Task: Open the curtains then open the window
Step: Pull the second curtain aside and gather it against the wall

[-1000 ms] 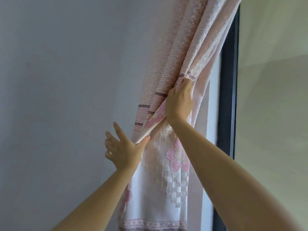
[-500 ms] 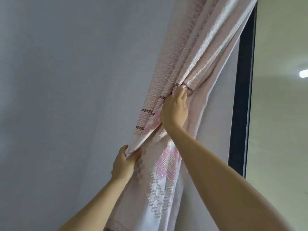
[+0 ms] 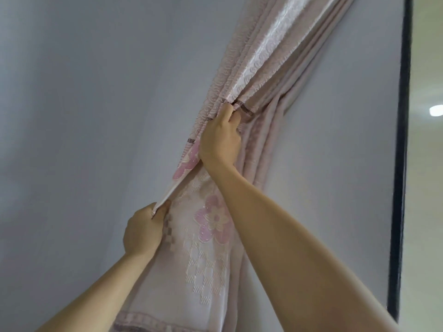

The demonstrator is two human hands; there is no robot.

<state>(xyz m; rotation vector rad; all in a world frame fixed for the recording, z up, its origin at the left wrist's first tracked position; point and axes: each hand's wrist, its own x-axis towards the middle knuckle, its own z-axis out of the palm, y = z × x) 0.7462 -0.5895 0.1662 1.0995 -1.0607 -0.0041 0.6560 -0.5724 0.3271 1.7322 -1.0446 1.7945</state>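
A pale pink curtain (image 3: 259, 68) with pink flower patterns hangs bunched into folds, slanting from the upper right down to the lower middle. My right hand (image 3: 221, 137) grips the gathered folds at mid height. Lower down, my left hand (image 3: 143, 230) pinches the curtain's left edge. The window's dark frame (image 3: 402, 140) runs down the far right, with its glass (image 3: 426, 188) beyond it; a light spot reflects in the glass. No window handle shows.
A plain grey-white wall (image 3: 84, 116) fills the left and the strip between the curtain and the window frame. Both of my forearms reach up from the bottom of the view.
My left hand went from open beside the curtain to pinching its edge. The curtain is pulled further left, away from the window frame, and more wall shows between them.
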